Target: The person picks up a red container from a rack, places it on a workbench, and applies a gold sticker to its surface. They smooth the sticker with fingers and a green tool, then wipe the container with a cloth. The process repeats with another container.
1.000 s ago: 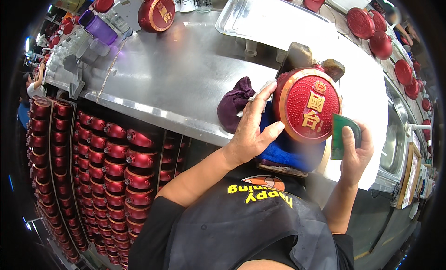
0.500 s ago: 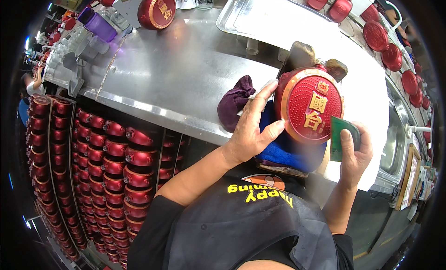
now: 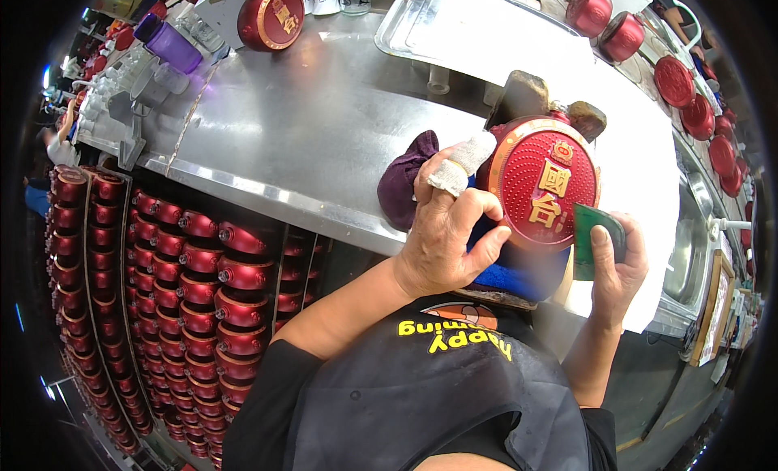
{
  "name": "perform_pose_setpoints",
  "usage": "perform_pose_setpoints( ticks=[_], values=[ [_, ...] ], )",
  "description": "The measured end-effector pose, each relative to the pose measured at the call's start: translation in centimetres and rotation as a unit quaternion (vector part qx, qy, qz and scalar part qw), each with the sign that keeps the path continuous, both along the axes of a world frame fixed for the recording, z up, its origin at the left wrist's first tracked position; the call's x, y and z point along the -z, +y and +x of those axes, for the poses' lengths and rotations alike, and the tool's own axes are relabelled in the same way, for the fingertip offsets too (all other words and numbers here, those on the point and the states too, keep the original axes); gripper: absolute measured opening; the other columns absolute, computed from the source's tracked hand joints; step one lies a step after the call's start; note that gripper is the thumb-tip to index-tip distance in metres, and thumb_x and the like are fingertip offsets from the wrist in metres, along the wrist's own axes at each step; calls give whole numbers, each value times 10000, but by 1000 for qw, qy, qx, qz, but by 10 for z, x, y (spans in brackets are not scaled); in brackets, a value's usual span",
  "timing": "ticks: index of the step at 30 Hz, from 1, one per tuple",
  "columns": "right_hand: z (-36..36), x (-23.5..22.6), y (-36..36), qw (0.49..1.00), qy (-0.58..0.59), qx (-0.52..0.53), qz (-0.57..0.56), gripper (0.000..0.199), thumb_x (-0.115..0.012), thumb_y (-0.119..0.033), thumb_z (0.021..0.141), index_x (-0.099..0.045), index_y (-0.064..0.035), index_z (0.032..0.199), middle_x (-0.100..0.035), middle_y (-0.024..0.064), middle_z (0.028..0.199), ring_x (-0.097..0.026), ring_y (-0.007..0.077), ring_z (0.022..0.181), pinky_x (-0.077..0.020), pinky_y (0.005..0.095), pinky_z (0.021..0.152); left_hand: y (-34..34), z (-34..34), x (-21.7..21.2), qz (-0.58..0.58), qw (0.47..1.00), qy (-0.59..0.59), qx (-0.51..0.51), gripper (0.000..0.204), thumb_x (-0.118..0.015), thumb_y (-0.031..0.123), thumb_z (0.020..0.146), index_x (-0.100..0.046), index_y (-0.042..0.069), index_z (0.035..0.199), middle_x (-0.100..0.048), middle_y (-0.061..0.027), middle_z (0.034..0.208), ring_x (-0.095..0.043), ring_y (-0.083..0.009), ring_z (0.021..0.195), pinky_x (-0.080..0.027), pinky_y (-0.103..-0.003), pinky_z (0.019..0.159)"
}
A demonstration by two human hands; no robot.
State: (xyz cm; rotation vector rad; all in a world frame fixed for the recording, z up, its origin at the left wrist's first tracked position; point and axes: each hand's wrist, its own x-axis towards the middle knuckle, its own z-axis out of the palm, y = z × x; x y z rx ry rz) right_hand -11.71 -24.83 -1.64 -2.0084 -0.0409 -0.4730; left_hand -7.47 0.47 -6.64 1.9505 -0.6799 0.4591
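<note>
A round, flat red bottle [image 3: 541, 179] with a gold rim and raised gold lettering leans face-up on a bright blue cloth [image 3: 519, 278]. Two worn, stone-like blocks [image 3: 519, 98] flank its neck. Just off the bottle's left edge is my left hand [image 3: 450, 236], fingers bent and thumb apart, with nothing visible in its grip. White fabric wraps [image 3: 472, 157] cover some of its fingertips. My right hand [image 3: 620, 264] pinches a green scraper [image 3: 590, 242] between thumb and fingers, its edge at the bottle's lower right rim. Beside my left fingers lies a dark purple cloth [image 3: 405, 179].
A steel worktop [image 3: 292, 123] runs along the left, with another red bottle [image 3: 271, 19] at its back. Racks of stacked red bottles [image 3: 247, 309] stand below left. More red bottles [image 3: 674, 80] line the right side near a sink [image 3: 689, 244]. A metal tray [image 3: 397, 25] sits behind.
My left hand has come off the bottle's edge and its fingers have bent, showing the white wraps. The line of bottles at the right has shifted nearer. The scraper has barely moved.
</note>
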Motion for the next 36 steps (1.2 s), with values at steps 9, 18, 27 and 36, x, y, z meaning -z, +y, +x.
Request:
perform_pose_setpoints(
  ticks=[9, 18, 27, 36],
  values=[
    [-2, 2, -3, 1000, 2, 1, -3, 200, -743, -109, 979, -667, 13, 1117, -693, 32, 935, -642, 86, 841, -509, 224, 747, -1, 2, 0, -41, 999, 30, 3, 171, -718, 138, 946, -607, 53, 1044, -595, -91, 1007, -529, -258, 976, -422, -361, 892],
    [-4, 5, -4, 1000, 5, 12, 21, 198, -741, -115, 982, -671, 12, 1117, -702, 31, 940, -639, 83, 837, -508, 223, 754, 0, 8, 22, -165, 974, 122, 99, 510, -732, 344, 981, -451, 36, 1275, -456, -160, 1217, -463, -288, 1175, -360, -395, 1071],
    [-3, 18, -10, 994, 35, 26, 97, 222, -739, -148, 989, -673, 12, 1127, -706, 18, 950, -630, 74, 833, -500, 214, 756, -4, 12, 27, -170, 974, 112, 97, 547, -760, 317, 965, -413, 28, 1275, -420, -142, 1200, -445, -247, 1132, -373, -374, 1050],
    [-3, 23, -12, 989, 46, 22, 136, 207, -727, -125, 994, -675, 13, 1140, -710, 16, 956, -631, 69, 847, -505, 212, 772, -8, 10, 30, -184, 973, 120, 76, 610, -784, 353, 941, -401, 22, 1282, -431, -146, 1188, -467, -248, 1117, -393, -374, 1031]
  ],
)
